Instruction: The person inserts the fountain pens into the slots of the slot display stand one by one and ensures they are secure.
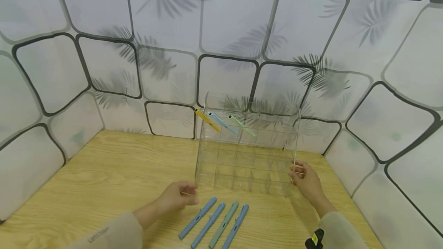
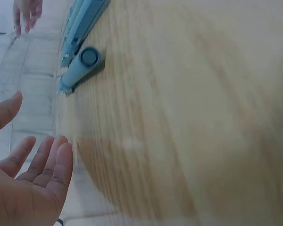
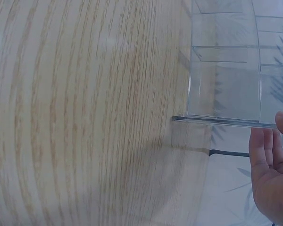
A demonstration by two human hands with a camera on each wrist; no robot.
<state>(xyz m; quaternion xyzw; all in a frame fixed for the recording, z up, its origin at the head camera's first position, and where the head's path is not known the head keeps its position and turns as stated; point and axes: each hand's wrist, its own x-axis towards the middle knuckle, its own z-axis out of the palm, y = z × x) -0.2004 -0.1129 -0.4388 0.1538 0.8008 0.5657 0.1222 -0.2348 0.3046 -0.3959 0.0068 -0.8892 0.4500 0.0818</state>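
Where the right hand [image 1: 308,180] is: at the clear rack [image 1: 243,151], thumb and fingers pinching its right side panel.
Left hand [image 1: 174,198]: just beside the rack's near left corner, fingers loosely bent and grasping nothing; cannot tell whether they touch it.
Rack: stands on the table [image 1: 131,172], tiered and divided into compartments.
Top tier: yellow pen [image 1: 207,120], light blue pen [image 1: 223,123], light green pen [image 1: 242,126], slanting, left to right.
Before the rack: three blue pens [image 1: 197,218] and a green pen [image 1: 223,224], side by side, green third from left.
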